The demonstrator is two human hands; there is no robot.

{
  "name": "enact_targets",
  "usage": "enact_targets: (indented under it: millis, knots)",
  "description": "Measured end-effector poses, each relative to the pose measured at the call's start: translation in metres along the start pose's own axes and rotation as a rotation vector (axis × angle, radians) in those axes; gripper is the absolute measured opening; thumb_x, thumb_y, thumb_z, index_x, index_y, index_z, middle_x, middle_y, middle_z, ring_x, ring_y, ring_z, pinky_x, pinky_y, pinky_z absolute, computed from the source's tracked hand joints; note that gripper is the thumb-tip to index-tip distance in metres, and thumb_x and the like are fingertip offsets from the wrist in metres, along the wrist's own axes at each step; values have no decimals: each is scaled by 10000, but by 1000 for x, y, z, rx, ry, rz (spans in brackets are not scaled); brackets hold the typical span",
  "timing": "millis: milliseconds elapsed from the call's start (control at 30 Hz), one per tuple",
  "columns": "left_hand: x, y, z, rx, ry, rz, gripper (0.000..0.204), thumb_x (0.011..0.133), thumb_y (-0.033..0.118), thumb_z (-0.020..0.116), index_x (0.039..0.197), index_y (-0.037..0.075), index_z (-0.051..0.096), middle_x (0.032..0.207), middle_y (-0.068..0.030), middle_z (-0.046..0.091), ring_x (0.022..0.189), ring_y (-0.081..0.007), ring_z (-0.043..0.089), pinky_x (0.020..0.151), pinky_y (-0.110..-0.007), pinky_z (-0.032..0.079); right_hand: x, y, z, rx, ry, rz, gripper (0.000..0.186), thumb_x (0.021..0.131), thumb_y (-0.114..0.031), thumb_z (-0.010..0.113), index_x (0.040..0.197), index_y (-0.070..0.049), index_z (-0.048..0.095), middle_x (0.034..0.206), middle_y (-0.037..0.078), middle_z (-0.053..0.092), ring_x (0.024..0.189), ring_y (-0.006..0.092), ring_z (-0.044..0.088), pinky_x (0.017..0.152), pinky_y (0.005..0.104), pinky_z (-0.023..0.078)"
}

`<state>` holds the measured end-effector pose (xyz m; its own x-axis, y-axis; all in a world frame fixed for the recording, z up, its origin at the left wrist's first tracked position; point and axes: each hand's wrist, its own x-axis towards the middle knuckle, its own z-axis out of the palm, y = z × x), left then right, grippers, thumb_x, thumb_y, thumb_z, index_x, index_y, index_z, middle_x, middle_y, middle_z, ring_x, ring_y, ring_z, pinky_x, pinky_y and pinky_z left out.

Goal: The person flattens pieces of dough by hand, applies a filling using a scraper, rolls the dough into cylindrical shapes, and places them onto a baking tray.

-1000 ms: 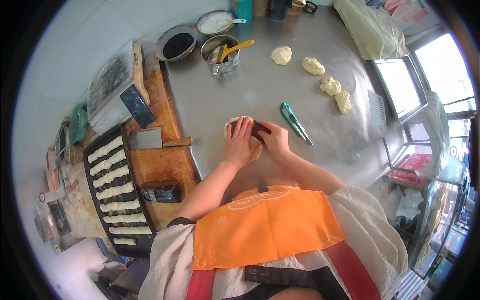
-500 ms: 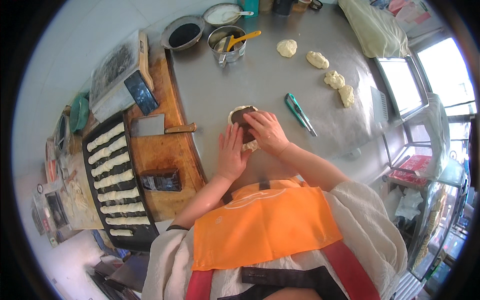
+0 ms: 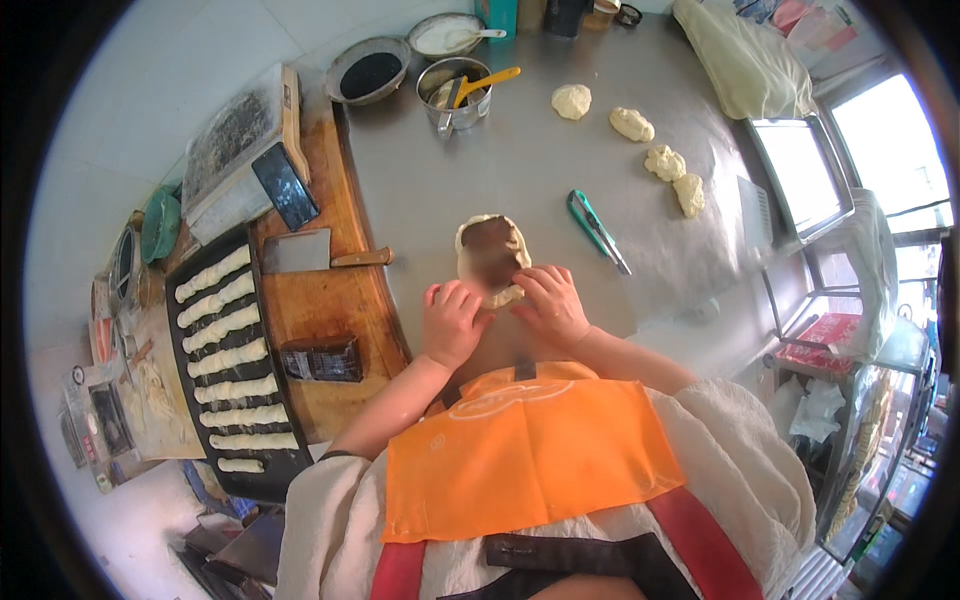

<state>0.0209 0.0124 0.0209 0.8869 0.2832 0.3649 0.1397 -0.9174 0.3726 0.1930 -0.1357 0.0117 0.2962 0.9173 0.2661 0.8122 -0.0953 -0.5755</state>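
A flattened piece of dough (image 3: 466,262) lies on the steel table in front of me, topped with a dark brown slab of filling (image 3: 488,240). The dough's pale rim shows around the slab. My left hand (image 3: 453,322) is at its near left edge, fingers curled with the thumb tucked toward the dough. At the near right edge, my right hand (image 3: 550,303) pinches the rim with bent fingers. The fingertips partly hide the nearest edge. To the right lies a green box cutter (image 3: 597,230) with its blade out.
Several dough lumps (image 3: 632,124) sit farther back. A metal pot with a yellow-handled brush (image 3: 487,82) stands near two bowls. Left, a wooden board (image 3: 330,300) carries a cleaver (image 3: 300,250) and a dark packet (image 3: 322,358), beside a black tray (image 3: 285,480) of dough strips.
Both hands have drawn back toward me, off the brown slab, to the dough's near edge. The slab is now uncovered, and my fingers have curled.
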Motion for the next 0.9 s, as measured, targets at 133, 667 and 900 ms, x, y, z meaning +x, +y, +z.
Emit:
enact_targets:
  millis: [133,667,900]
  knots:
    - [10,-6,13,-23,34,-50,181,737,176,796,869,114,690,910,-47,628,942,-255,601,929,-479,414,16,12,3,-48,-14,-72,291,767,-152,732,1037,-79,654,989,86,631,977,312,608,887,479,476]
    - [-10,30,7,-124,-111,-68,463,844,169,727,1263,14,603,1344,-136,557,1266,-333,516,1049,-553,405,125,20,39,-261,180,-74,438,955,-357,625,1274,-57,631,1378,101,592,1403,322,430,1188,616,225]
    - [90,-13,37,71,-319,-160,753,896,372,686,1508,33,406,1600,-150,354,1465,-339,343,1161,-643,243,131,48,-3,-50,305,297,276,937,-239,659,1116,-33,703,1250,121,688,1297,305,557,1154,529,310]
